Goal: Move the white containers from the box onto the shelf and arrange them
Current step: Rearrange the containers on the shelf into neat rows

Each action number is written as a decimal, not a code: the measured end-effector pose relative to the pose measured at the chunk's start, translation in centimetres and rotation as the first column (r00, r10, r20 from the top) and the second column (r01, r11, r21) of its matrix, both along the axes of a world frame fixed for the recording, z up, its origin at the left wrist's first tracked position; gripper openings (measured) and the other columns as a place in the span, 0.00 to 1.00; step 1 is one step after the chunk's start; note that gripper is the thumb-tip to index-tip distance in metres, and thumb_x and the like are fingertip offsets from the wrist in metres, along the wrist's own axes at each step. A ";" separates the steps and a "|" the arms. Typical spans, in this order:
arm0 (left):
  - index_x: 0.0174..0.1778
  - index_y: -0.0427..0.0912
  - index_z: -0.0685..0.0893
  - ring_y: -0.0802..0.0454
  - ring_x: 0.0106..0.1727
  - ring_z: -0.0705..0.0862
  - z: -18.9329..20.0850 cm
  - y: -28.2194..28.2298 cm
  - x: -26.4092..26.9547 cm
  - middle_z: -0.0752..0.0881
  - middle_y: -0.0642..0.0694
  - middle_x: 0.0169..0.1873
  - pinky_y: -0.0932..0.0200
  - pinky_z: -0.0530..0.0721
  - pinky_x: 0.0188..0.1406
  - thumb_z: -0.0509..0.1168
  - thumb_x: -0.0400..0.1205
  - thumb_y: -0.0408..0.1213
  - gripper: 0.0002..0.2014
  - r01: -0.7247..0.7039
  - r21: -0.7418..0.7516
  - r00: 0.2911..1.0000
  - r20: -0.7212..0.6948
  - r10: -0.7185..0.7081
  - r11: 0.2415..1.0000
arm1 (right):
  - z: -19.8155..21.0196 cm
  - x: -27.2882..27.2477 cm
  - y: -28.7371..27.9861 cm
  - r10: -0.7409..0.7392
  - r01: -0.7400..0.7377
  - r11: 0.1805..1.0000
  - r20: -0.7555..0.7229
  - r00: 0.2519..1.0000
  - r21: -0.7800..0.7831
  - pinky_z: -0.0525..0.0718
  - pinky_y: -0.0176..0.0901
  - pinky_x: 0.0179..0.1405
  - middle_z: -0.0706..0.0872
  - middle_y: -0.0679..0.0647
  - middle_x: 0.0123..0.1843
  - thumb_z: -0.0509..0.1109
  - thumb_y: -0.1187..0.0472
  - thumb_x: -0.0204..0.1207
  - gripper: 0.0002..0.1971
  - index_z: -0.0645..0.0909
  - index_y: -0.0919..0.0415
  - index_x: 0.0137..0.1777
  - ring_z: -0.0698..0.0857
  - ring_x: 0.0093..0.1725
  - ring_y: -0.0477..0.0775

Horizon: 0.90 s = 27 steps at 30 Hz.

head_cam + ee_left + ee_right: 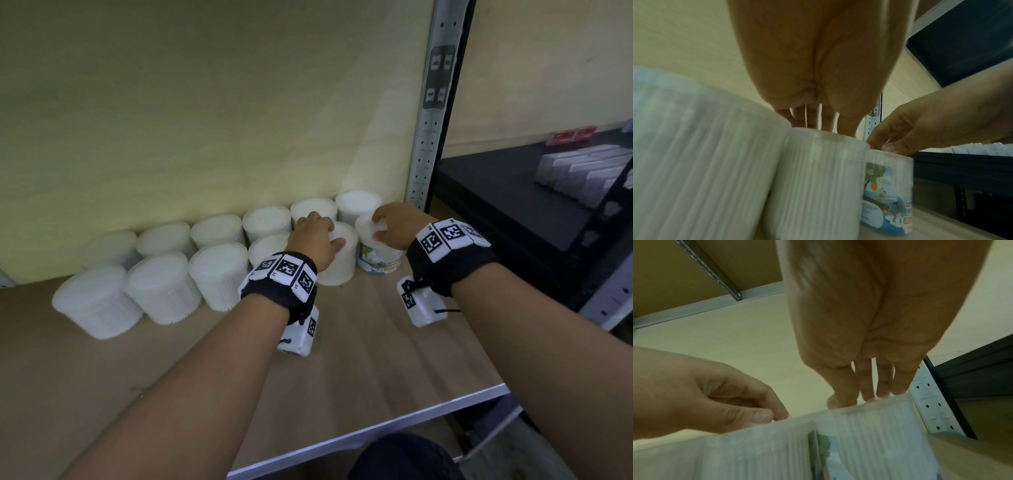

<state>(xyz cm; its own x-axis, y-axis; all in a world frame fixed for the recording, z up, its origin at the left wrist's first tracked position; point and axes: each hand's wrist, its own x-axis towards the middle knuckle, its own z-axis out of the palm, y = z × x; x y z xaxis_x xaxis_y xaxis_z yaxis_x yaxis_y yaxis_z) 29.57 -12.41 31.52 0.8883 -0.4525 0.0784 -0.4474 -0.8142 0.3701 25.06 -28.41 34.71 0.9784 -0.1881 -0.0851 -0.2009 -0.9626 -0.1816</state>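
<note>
Two rows of white ribbed containers (164, 289) stand along the back of the wooden shelf (342, 359). My left hand (327, 234) grips the lid of a plain white container (337, 270) from above, at the right end of the front row. Right beside it my right hand (378, 226) grips the top of a container with a blue picture label (378, 258). The left wrist view shows my left fingertips (813, 125) on the plain container (818, 178), with the labelled one (888, 186) touching it. My right fingers (865, 392) curl over its lid (859, 418). No box is in view.
A perforated metal upright (431, 120) stands just right of the containers. Beyond it a dark shelf (507, 212) carries grey packs (582, 171) and red boxes (568, 135). A pale back panel (205, 102) closes the rear. The shelf's front half is bare wood.
</note>
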 end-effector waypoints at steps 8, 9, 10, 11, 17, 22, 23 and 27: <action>0.74 0.38 0.73 0.44 0.74 0.72 1.3 0.1 0.1 0.72 0.41 0.73 0.54 0.70 0.71 0.62 0.84 0.37 0.21 0.083 0.031 0.992 -0.099 -0.080 0.996 | 0.2 0.0 0.1 -0.006 0.006 1.000 0.010 1.000 0.006 0.73 0.48 0.71 0.76 0.57 0.74 0.66 0.55 0.81 0.23 0.73 0.60 0.74 0.76 0.72 0.59; 0.75 0.39 0.72 0.44 0.75 0.72 1.5 0.2 0.2 0.71 0.42 0.74 0.55 0.69 0.72 0.61 0.85 0.36 0.21 0.101 0.038 0.989 -0.110 -0.096 0.994 | 0.1 0.0 0.1 -0.009 0.009 1.000 0.011 1.000 0.007 0.74 0.48 0.71 0.76 0.57 0.74 0.66 0.55 0.81 0.23 0.74 0.60 0.74 0.76 0.72 0.59; 0.75 0.40 0.72 0.45 0.76 0.71 1.6 0.3 0.2 0.70 0.43 0.75 0.56 0.68 0.73 0.60 0.85 0.34 0.21 0.119 0.048 0.986 -0.121 -0.113 0.992 | 0.1 0.0 0.1 -0.012 0.012 1.000 0.013 1.000 0.008 0.74 0.47 0.71 0.76 0.57 0.73 0.66 0.55 0.81 0.22 0.74 0.60 0.74 0.76 0.72 0.58; 0.76 0.42 0.71 0.46 0.76 0.70 1.8 0.4 0.3 0.70 0.44 0.76 0.57 0.68 0.73 0.59 0.85 0.32 0.21 0.139 0.058 0.982 -0.133 -0.131 0.989 | 0.0 0.0 0.0 -0.013 0.013 1.000 0.016 1.000 0.009 0.74 0.47 0.70 0.77 0.57 0.73 0.66 0.55 0.81 0.22 0.74 0.60 0.74 0.76 0.72 0.58; 0.74 0.44 0.72 0.42 0.75 0.69 1.6 0.5 0.2 0.70 0.42 0.74 0.52 0.70 0.74 0.60 0.84 0.35 0.21 0.125 0.065 0.990 -0.068 -0.120 0.990 | -0.2 0.1 -0.1 -0.021 0.021 0.999 0.023 0.999 0.026 0.74 0.47 0.71 0.76 0.57 0.73 0.67 0.55 0.80 0.22 0.74 0.59 0.73 0.76 0.72 0.58; 0.69 0.41 0.76 0.42 0.71 0.69 0.4 0.0 -0.2 0.72 0.41 0.68 0.46 0.74 0.68 0.62 0.82 0.53 0.25 -0.026 0.090 0.998 0.062 0.021 0.996 | -0.2 0.2 -0.2 -0.018 0.017 0.999 0.025 1.000 0.028 0.73 0.47 0.71 0.76 0.57 0.73 0.67 0.56 0.80 0.22 0.75 0.60 0.73 0.76 0.72 0.58; 0.69 0.41 0.76 0.42 0.71 0.70 0.3 0.0 -0.2 0.72 0.41 0.68 0.46 0.74 0.67 0.61 0.81 0.53 0.25 -0.029 0.104 0.998 0.064 0.022 0.994 | -0.2 0.2 -0.2 -0.016 0.015 1.000 0.027 1.000 0.027 0.73 0.47 0.71 0.76 0.57 0.73 0.67 0.55 0.80 0.22 0.75 0.60 0.73 0.76 0.72 0.58; 0.71 0.41 0.75 0.41 0.71 0.71 0.6 -0.1 0.2 0.73 0.39 0.68 0.45 0.74 0.68 0.62 0.82 0.51 0.25 -0.002 0.125 1.000 0.028 -0.001 0.992 | -0.2 0.1 -0.3 -0.013 0.012 1.000 0.029 0.999 0.026 0.72 0.47 0.72 0.75 0.57 0.75 0.66 0.55 0.81 0.22 0.74 0.60 0.73 0.75 0.72 0.59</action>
<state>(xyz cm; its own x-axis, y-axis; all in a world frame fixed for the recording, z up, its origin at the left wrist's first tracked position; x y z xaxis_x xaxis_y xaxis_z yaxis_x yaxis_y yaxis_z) 29.73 -12.51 32.08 0.8868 -0.4599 0.0457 -0.4556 -0.8535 0.2529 25.20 -28.71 34.47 0.9782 -0.1984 -0.0613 -0.2070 -0.9551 -0.2121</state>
